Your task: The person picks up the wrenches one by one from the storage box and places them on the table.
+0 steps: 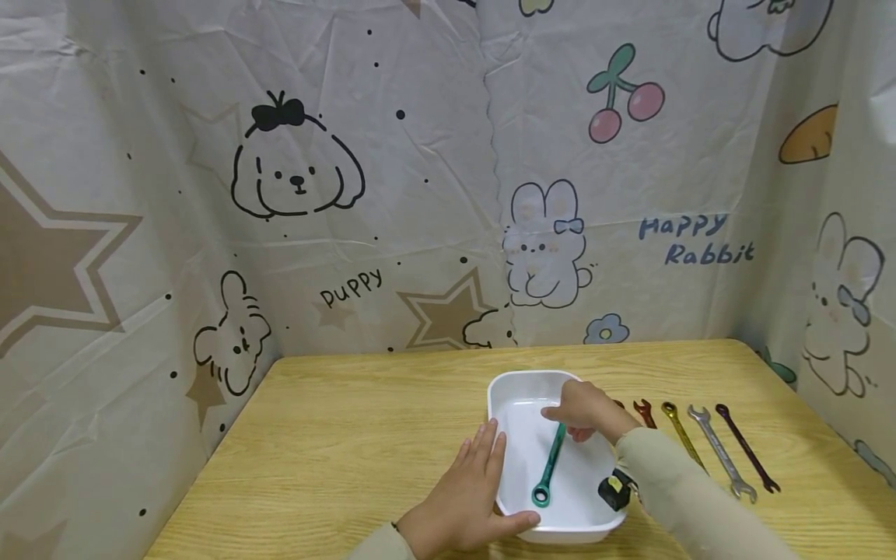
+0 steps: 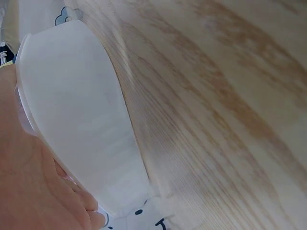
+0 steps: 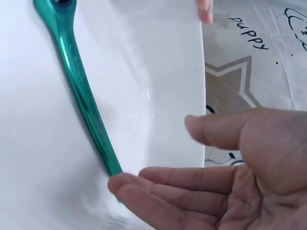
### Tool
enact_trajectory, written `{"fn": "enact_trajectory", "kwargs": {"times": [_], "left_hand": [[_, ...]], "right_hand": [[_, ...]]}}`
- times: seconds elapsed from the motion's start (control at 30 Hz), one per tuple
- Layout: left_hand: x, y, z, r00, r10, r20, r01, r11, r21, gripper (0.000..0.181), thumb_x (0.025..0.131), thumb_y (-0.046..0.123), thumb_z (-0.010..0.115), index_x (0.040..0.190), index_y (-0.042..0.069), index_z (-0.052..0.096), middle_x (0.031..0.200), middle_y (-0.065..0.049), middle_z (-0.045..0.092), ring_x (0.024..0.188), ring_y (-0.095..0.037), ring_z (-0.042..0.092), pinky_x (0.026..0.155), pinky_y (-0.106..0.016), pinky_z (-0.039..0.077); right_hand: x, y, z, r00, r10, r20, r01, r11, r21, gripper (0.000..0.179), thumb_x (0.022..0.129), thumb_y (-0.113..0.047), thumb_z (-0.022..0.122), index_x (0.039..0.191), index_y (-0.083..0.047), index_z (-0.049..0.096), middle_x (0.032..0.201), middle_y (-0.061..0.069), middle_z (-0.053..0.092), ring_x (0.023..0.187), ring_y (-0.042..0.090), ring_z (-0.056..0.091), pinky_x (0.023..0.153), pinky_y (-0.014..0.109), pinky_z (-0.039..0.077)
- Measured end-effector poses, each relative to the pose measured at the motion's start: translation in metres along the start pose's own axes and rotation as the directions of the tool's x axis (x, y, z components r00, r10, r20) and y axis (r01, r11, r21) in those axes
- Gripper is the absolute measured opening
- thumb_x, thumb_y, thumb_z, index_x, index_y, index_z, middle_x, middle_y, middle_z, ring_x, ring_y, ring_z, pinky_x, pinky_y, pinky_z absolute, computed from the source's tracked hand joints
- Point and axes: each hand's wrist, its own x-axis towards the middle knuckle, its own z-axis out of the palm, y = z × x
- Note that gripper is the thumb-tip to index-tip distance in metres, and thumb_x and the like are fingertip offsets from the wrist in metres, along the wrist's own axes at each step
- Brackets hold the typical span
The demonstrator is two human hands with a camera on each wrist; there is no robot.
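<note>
A green ratcheting combination wrench [image 1: 551, 467] lies in a white tray [image 1: 518, 509], its ring end toward the front. My right hand [image 1: 586, 408] is over the tray's far right part, at the wrench's other end. In the right wrist view, fingertips [image 3: 125, 184] overlap that end, while the thumb stands apart from it. My left hand [image 1: 465, 490] rests at the tray's left front, fingers stretched along the left rim and thumb over the front rim. The left wrist view shows it along the tray's outer wall [image 2: 81, 105].
Right of the tray, several wrenches lie in a row on the wooden table [image 1: 336, 459]: an orange-red one [image 1: 644, 411], a gold one [image 1: 682, 435], a silver one [image 1: 721, 451] and a dark red one [image 1: 747, 449]. A printed cloth [image 1: 420, 233] hangs around the table.
</note>
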Motion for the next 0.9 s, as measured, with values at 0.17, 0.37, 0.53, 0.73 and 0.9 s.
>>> {"fn": "enact_trajectory", "kwargs": {"times": [0.17,0.37,0.53,0.73,0.9], "left_hand": [[0.001,0.000,0.001,1.000,-0.001,-0.006,0.001,1.000,-0.004,0.105,0.085,0.078,0.037,0.152,0.000,0.016,0.160,-0.019,0.005,0.147,-0.030,0.009,0.115,-0.049,0.021],[0.000,-0.001,0.001,0.999,0.022,-0.030,-0.021,0.999,0.024,0.108,0.084,0.081,0.030,0.151,-0.002,0.017,0.159,-0.021,0.007,0.146,-0.032,0.011,0.115,-0.048,0.023],[0.000,-0.001,0.001,0.999,0.021,-0.028,-0.021,0.999,0.025,0.107,0.084,0.080,0.032,0.151,-0.002,0.018,0.159,-0.021,0.007,0.146,-0.032,0.011,0.114,-0.049,0.023],[0.001,-0.001,0.000,1.000,0.007,-0.016,-0.007,1.000,0.021,0.107,0.084,0.081,0.031,0.152,-0.001,0.017,0.159,-0.020,0.005,0.146,-0.031,0.011,0.115,-0.049,0.022],[0.000,-0.001,0.000,1.000,0.011,-0.015,-0.010,1.000,0.028,0.108,0.083,0.082,0.028,0.152,-0.001,0.018,0.159,-0.020,0.006,0.146,-0.032,0.011,0.115,-0.048,0.022]], "right_hand": [[-0.001,-0.002,0.004,0.999,0.019,0.026,-0.019,0.999,-0.027,0.042,0.089,-0.028,0.069,0.109,0.008,0.059,0.075,0.012,0.060,0.060,0.021,0.061,0.053,0.026,0.053],[0.001,-0.004,0.011,0.998,0.018,0.052,-0.015,0.998,-0.062,0.042,0.089,-0.029,0.068,0.109,0.007,0.059,0.077,0.012,0.060,0.062,0.022,0.062,0.056,0.030,0.054],[0.007,-0.004,0.017,0.999,-0.028,0.024,0.029,0.999,-0.044,0.038,0.088,-0.029,0.070,0.103,0.005,0.062,0.072,0.010,0.059,0.060,0.020,0.060,0.056,0.028,0.053],[0.012,-0.002,0.024,0.997,-0.080,-0.021,0.081,0.996,0.043,0.026,0.087,-0.024,0.071,0.077,-0.001,0.066,0.065,0.008,0.061,0.058,0.017,0.057,0.055,0.026,0.051],[0.010,0.000,0.032,0.997,-0.046,-0.056,0.050,0.996,0.075,0.026,0.086,-0.024,0.072,0.083,0.001,0.062,0.062,0.009,0.060,0.051,0.016,0.056,0.047,0.023,0.047]]}}
